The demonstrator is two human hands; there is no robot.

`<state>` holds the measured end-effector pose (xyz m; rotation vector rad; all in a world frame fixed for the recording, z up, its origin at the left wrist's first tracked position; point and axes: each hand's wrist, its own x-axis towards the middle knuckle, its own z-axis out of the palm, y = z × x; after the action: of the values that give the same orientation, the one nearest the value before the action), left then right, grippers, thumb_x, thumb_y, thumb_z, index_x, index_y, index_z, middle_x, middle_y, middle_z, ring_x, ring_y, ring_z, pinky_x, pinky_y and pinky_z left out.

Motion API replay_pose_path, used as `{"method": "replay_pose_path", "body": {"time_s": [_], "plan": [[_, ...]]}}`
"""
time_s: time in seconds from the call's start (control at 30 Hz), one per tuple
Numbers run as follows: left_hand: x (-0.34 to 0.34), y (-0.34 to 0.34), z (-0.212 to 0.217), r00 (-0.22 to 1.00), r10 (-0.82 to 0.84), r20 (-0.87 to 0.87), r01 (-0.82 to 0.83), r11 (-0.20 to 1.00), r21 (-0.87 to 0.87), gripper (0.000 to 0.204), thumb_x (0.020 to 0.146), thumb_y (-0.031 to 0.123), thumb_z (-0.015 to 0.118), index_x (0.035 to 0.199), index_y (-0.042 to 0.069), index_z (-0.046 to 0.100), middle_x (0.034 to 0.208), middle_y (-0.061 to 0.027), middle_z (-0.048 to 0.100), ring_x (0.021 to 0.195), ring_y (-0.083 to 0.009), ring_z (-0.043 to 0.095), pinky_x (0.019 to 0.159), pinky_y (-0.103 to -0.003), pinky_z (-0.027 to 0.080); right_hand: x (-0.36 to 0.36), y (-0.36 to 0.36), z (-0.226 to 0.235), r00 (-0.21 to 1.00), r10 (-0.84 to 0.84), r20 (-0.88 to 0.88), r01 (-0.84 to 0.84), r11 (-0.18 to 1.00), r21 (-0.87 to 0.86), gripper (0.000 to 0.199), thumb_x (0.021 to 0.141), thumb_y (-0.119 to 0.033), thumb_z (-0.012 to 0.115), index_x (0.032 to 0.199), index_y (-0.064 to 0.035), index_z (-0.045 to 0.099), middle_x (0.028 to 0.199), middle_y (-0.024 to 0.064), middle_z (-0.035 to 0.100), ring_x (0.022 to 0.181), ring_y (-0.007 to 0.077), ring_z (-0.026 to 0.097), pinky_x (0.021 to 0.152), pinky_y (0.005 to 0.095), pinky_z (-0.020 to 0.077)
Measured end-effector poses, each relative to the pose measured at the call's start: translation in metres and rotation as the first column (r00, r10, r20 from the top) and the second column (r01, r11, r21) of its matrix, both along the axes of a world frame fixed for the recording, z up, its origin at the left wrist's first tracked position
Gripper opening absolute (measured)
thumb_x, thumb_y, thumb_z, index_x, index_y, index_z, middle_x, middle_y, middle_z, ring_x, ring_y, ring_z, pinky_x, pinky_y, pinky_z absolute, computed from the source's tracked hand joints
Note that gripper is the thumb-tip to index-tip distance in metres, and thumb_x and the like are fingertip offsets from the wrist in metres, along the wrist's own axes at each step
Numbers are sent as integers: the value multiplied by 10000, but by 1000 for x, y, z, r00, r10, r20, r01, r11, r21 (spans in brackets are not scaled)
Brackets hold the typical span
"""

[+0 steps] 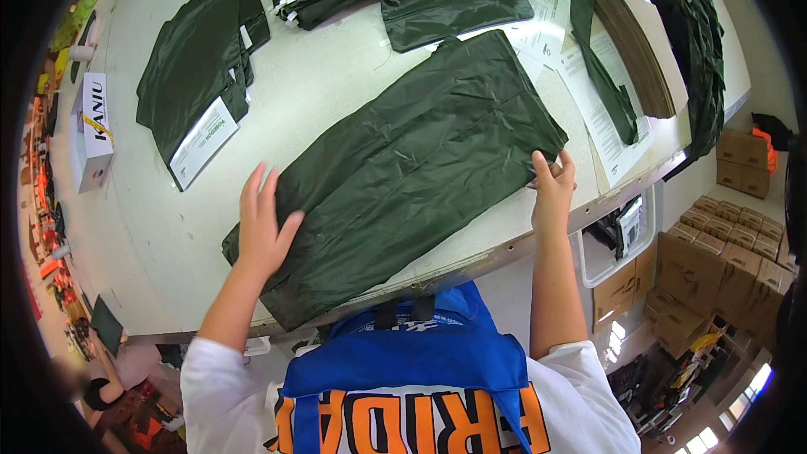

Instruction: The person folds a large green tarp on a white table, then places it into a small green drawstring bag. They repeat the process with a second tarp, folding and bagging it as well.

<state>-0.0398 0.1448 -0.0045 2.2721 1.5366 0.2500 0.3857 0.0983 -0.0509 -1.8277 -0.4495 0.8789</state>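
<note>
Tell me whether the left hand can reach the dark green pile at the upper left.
Probably yes: the left hand looks open and close by, with only white tabletop showing between it and the dark green pile.

Left forearm [229, 307] angled forward and inward; left hand [265, 231] open, fingers extended ahead, thumb spread toward the right. Right forearm [553, 290] runs nearly straight forward; right hand [552, 185] has fingers bent, thumb pointing forward. Hands well apart.
</note>
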Motion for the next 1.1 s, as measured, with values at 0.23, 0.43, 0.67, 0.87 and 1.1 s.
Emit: {"method": "replay_pose_path", "body": {"time_s": [0.23,0.43,0.67,0.87,1.1], "plan": [[200,137,-7,977,-141,160,160,980,-114,567,848,362,614,1282,22,483,1237,-187,553,1133,-325,541,937,-394,445,-2,17,8,864,-68,-498,184,965,188,346,884,-134,646,1182,-7,526,907,26,638,746,50,532,608,209,398],[258,176,-10,954,-122,273,225,893,-389,484,789,283,680,1180,22,562,1054,-181,652,963,-331,621,828,-386,486,3,21,-1,907,-44,-419,170,948,268,175,912,-136,617,1046,-24,625,958,-23,625,874,57,529,802,219,403],[265,167,-3,956,-220,195,225,974,-2,482,751,76,672,1210,75,524,1161,-101,573,1069,-276,539,916,-366,431,46,-8,12,994,99,44,-103,989,103,412,865,-63,570,1264,-59,469,1187,106,547,1036,195,528,904,314,422],[310,141,-3,769,-639,26,600,735,316,517,719,49,653,1220,119,544,1211,-41,556,1157,-264,475,961,-397,372,85,-43,23,331,696,637,-533,695,-483,355,711,-9,661,1055,-64,591,1006,117,566,977,307,543,856,386,430],[320,147,-17,769,-638,-48,627,736,254,288,715,41,648,990,126,637,1007,0,575,1075,-217,490,941,-394,340,118,-35,7,833,286,474,-206,955,-214,57,859,15,537,912,-4,544,729,58,484,686,156,482,643,268,409]]}}
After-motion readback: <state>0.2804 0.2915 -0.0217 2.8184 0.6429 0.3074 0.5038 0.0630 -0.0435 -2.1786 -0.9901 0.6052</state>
